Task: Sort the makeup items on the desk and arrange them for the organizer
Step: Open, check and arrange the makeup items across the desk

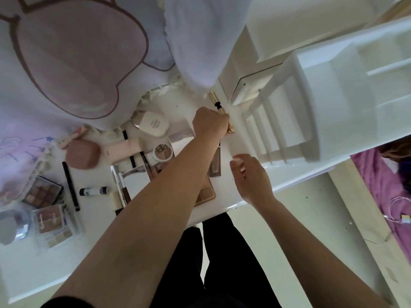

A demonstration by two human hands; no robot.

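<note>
– Fingers on the left hand [210,122] are curled tight around a gold tube [214,96], and gold pokes out both sides of the fist. Can't tell if it's lifted or still touching the desk [55,263]. It's over the far end of the desktop, just beside the white organizer [287,90]. So this is the picking-out stage, right?

– Yeah, I'd call it early sorting. Most of the stuff is still scattered well off to the left: an eyeshadow palette [42,192], a round compact [162,152], a black pencil [70,183] and more. Nothing I can see sits in the organizer's slots.

– What about the right hand [250,174]?

– Fingers loosely bent, holding nothing. It hovers near the desk edge, between the tube and the person's body. Looks to me like it's waiting to help.

– Next move?

– My guess is the tube goes either with the other slim stick-type things or straight toward a narrow slot. That means keeping the grip firm and swinging it clear of the organizer's slats so it doesn't knock them. The left arm reaches across the pile too, so pulling back low could drag something off the desk.
</note>
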